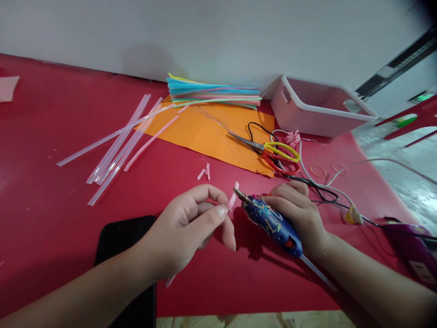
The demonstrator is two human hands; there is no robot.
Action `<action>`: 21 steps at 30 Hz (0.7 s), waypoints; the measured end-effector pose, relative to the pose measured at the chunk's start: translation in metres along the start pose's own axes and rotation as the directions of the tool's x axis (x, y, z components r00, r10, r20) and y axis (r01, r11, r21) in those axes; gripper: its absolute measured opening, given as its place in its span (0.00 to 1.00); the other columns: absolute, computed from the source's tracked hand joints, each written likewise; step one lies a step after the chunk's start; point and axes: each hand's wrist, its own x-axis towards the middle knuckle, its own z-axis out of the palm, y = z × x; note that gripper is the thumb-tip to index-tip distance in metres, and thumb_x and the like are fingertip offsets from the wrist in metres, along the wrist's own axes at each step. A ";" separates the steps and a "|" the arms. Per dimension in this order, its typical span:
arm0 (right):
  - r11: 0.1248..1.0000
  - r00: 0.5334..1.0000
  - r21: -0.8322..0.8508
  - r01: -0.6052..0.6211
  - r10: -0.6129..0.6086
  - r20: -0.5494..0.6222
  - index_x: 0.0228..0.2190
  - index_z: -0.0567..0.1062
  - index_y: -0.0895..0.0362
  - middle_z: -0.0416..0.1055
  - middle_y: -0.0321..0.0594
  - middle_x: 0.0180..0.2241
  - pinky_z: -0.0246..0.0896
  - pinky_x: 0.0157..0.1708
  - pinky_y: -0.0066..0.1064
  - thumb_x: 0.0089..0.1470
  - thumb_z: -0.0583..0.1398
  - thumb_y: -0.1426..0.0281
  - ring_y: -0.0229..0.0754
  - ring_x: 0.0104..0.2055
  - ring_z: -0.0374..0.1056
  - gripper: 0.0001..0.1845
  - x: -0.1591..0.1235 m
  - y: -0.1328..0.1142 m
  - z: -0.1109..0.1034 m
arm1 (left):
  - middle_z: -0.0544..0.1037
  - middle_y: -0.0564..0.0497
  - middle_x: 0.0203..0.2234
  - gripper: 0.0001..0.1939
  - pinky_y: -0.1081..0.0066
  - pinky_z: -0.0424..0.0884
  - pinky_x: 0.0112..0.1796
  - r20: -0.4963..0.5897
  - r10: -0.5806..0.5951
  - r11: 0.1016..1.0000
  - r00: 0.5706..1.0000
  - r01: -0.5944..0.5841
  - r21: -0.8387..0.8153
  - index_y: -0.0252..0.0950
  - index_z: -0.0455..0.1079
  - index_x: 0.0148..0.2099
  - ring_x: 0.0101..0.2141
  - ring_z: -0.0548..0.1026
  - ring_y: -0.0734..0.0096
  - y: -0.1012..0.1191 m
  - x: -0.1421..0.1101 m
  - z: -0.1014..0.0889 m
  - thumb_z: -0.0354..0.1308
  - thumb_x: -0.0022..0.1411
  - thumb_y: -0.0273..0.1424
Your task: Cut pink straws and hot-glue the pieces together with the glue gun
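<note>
My left hand (pixel 191 228) pinches a short piece of pink pipe cleaner (pixel 232 200) between thumb and forefinger. My right hand (pixel 300 214) is wrapped round a blue hot glue gun (pixel 269 221), whose metal nozzle points up and left, at or very close to the pink piece; I cannot tell if they touch. A clear glue stick (pixel 319 273) sticks out of the gun's back end. Short cut pink pieces (pixel 207 171) lie on the red table beyond my left hand. Scissors (pixel 278 152) with yellow and red handles rest beyond the glue gun.
Glue sticks (pixel 119 141) lie crossed at left. Colourful pipe cleaners (pixel 211 93) are bundled on orange paper (pixel 191 132). A pink bin (pixel 307 114) stands at back right. Near it are a pink tuft (pixel 292 138), cables (pixel 324 193) and a purple power strip (pixel 409 250). A black phone (pixel 126 232) lies under my left forearm.
</note>
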 end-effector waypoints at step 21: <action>0.999 0.999 0.010 -0.047 0.047 0.003 0.38 0.73 0.53 0.68 0.34 0.26 0.50 0.38 0.39 0.69 0.50 0.66 0.38 0.29 0.64 0.12 0.000 0.000 0.000 | 0.77 0.58 0.19 0.06 0.73 0.42 0.18 0.006 -0.014 1.000 1.000 0.014 -0.010 0.41 0.62 0.39 0.16 0.49 0.82 0.000 0.000 0.000 0.54 0.68 0.36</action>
